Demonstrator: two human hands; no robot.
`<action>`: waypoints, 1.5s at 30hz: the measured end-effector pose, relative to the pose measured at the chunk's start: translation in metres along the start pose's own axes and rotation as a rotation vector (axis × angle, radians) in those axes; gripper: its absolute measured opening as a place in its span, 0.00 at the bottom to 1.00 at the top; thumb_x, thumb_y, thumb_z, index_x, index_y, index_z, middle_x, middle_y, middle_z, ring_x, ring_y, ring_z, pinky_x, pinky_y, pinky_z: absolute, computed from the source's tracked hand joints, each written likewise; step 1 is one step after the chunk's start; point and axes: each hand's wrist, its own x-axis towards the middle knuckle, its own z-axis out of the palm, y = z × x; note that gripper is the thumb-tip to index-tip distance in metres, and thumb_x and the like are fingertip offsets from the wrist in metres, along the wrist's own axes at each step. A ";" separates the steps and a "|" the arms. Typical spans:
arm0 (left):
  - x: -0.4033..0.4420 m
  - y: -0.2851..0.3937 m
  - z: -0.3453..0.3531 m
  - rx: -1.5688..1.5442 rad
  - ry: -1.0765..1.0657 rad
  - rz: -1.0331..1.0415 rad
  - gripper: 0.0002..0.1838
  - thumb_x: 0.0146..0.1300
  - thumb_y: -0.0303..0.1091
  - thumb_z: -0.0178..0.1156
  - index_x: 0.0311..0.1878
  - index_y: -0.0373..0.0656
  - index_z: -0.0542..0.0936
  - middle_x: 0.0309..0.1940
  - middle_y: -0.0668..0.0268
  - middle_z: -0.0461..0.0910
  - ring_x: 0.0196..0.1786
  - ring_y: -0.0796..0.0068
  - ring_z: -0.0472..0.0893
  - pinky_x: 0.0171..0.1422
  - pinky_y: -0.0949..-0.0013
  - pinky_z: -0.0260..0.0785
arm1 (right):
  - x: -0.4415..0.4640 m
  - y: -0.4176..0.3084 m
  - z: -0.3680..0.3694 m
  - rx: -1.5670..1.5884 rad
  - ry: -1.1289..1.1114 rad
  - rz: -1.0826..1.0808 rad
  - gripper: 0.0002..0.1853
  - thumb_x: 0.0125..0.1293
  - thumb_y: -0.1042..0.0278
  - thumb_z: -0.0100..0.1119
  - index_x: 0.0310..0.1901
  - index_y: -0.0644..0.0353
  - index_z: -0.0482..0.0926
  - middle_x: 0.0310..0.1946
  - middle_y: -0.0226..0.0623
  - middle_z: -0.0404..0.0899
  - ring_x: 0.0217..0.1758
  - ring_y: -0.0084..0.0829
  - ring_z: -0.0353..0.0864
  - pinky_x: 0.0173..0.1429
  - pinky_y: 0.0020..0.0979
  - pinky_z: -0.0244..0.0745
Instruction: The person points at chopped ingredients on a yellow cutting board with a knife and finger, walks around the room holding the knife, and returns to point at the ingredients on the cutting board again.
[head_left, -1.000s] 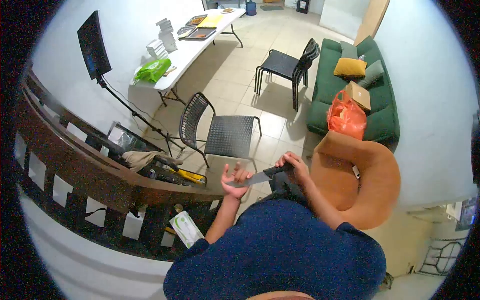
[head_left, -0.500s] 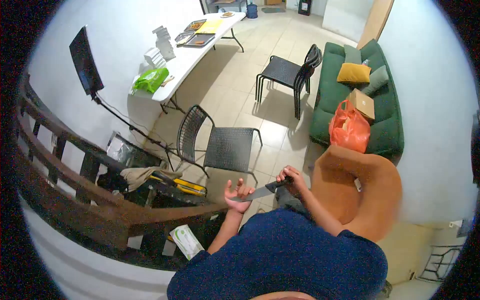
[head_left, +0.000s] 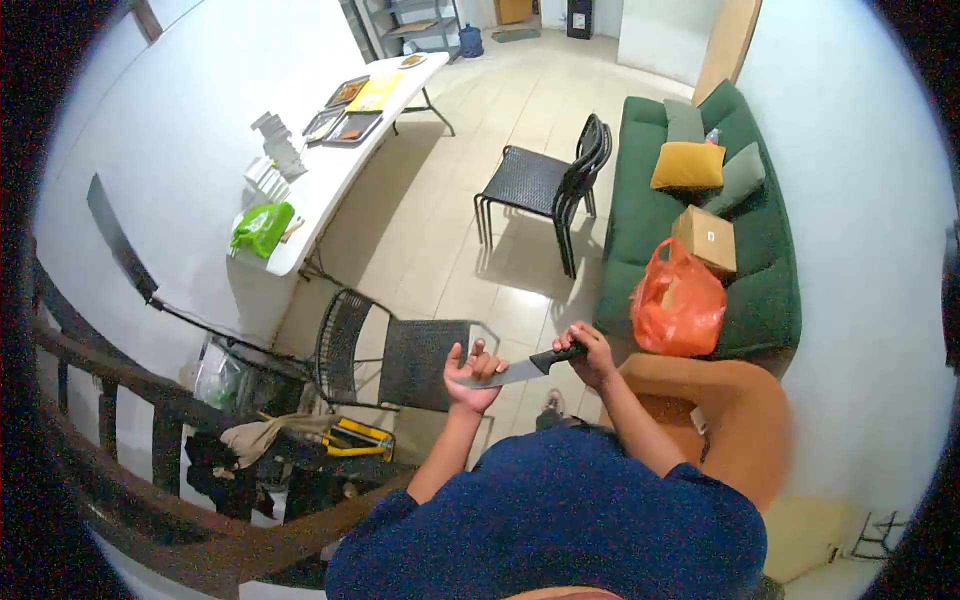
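A kitchen knife (head_left: 512,375) with a black handle and a grey blade is held in front of my chest. My right hand (head_left: 592,356) wraps its fingers round the handle. The blade points left and reaches across the palm of my left hand (head_left: 473,378), which faces up with the fingers apart and slightly bent. The blade's tip lies near the base of the left thumb; whether the palm bears its weight, I cannot tell. Just beyond my left hand stands a black woven chair (head_left: 425,360).
An orange armchair (head_left: 765,415) is close on my right, with a green sofa (head_left: 630,210) behind it bearing a red plastic bag (head_left: 680,305) and a cardboard box (head_left: 705,240). Dark railing (head_left: 200,400) runs along my left. Further off are stacked chairs (head_left: 535,180) and a white table (head_left: 335,175).
My view has shifted, so the furniture appears lower and further left. A shoe now shows below the knife. Both hands keep nearly the same pose on the knife.
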 end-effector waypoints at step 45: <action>0.296 0.117 0.001 -0.097 -0.097 0.130 0.30 0.68 0.55 0.46 0.50 0.34 0.79 0.13 0.74 0.50 0.20 0.76 0.55 0.45 0.67 0.58 | 0.351 -0.078 -0.025 -0.221 -0.090 0.186 0.10 0.71 0.61 0.54 0.34 0.54 0.69 0.29 0.32 0.68 0.38 0.31 0.69 0.54 0.36 0.68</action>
